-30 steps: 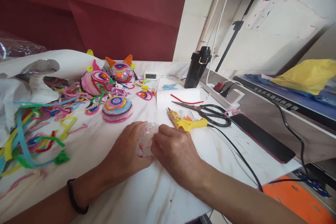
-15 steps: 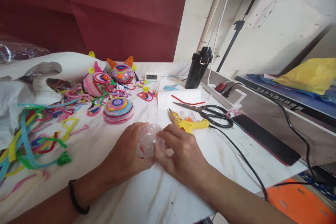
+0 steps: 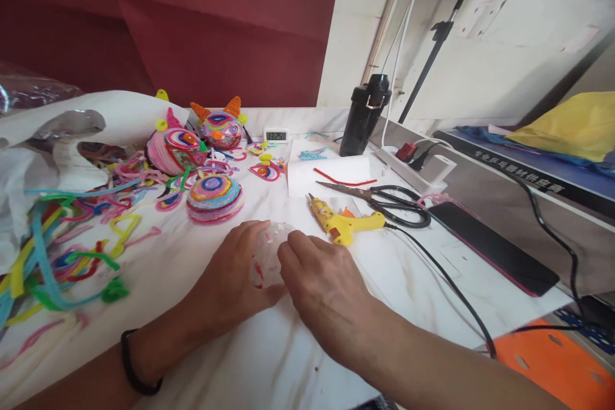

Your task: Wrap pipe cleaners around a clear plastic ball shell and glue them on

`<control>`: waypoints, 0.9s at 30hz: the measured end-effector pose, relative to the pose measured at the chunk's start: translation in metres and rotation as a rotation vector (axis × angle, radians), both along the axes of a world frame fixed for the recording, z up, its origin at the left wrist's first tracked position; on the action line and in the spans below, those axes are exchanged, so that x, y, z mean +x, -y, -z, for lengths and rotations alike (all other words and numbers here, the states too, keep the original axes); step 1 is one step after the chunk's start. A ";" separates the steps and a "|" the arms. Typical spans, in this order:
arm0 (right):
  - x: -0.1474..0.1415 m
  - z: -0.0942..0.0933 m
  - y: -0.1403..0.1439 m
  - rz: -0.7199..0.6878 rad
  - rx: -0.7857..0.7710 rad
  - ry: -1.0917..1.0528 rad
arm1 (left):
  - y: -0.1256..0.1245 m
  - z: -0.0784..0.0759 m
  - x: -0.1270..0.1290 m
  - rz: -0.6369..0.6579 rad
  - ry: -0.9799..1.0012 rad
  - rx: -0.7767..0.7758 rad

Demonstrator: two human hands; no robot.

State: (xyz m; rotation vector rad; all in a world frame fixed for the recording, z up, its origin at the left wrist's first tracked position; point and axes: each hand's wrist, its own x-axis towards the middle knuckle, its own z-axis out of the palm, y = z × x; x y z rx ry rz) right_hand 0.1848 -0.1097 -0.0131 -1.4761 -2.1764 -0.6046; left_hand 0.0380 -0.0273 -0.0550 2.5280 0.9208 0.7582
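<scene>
My left hand (image 3: pixel 230 278) and my right hand (image 3: pixel 323 285) are both closed around a clear plastic ball (image 3: pixel 268 259) with red flecks, low on the white table (image 3: pixel 269 352). The ball is half hidden between my fingers. Just right of my right hand lies a yellow glue gun (image 3: pixel 342 220) with a black cord. Beyond the ball sits a round dome of coiled pipe cleaners (image 3: pixel 214 197).
Black scissors (image 3: pixel 384 200) and a dark phone (image 3: pixel 490 246) lie to the right. Loose pipe cleaners (image 3: pixel 62 250) cover the left side. Two horned pipe-cleaner heads (image 3: pixel 202 138), a small clock (image 3: pixel 276 135), a black bottle (image 3: pixel 364 115) and a power strip (image 3: pixel 423 163) stand at the back.
My right hand's fingers shifted over the ball, first spreading to its right side, now curled back on top. The left hand kept its grip. The view moved slightly.
</scene>
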 end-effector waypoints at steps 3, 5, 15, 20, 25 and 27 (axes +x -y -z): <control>-0.004 0.001 0.002 -0.016 0.068 0.110 | 0.000 -0.001 0.000 0.016 -0.002 -0.001; -0.006 0.001 0.002 -0.021 0.103 0.184 | 0.000 -0.002 0.000 0.027 0.001 0.013; 0.000 0.009 -0.001 0.085 0.058 0.141 | -0.001 0.000 0.000 0.026 0.005 0.056; 0.006 0.015 -0.004 0.098 0.104 0.056 | 0.000 0.000 0.000 0.017 0.013 0.073; 0.018 0.013 -0.009 0.083 -0.043 -0.195 | 0.002 -0.005 0.001 0.001 -0.024 -0.028; 0.023 0.011 -0.008 0.052 -0.160 -0.370 | 0.003 -0.006 0.000 0.000 -0.018 -0.059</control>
